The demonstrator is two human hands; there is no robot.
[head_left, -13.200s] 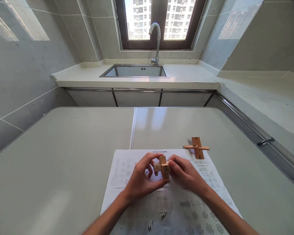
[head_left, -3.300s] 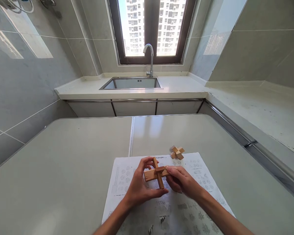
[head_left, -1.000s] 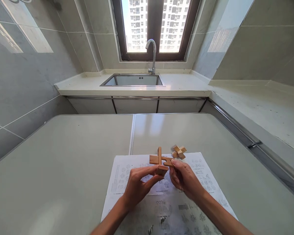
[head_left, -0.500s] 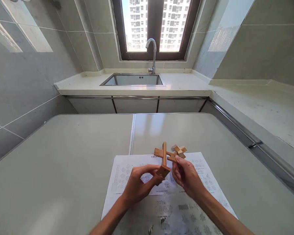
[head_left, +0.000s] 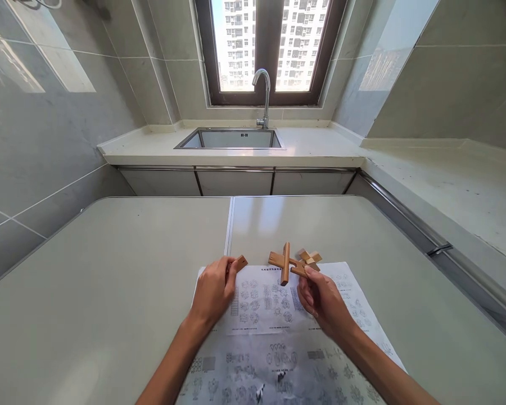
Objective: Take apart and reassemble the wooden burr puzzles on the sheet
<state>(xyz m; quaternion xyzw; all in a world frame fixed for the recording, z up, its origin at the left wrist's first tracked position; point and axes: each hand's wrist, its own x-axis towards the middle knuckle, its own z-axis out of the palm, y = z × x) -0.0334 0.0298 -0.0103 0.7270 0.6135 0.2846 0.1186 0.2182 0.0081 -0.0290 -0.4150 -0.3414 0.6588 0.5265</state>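
My right hand pinches one end of a wooden cross of two flat puzzle pieces, held just above the far edge of the printed instruction sheet. My left hand has its fingers closed round a single wooden puzzle piece, whose tip sticks out over the sheet's far left corner. A small assembled wooden burr puzzle lies on the table just behind the cross.
The pale table has a seam down its middle. Beyond a gap stands a counter with a steel sink and a tap under a window. Another counter runs along the right.
My left hand has pulled one wooden piece out of the cross and carried it to the left. The right hand keeps the two remaining crossed pieces, now lower and farther forward.
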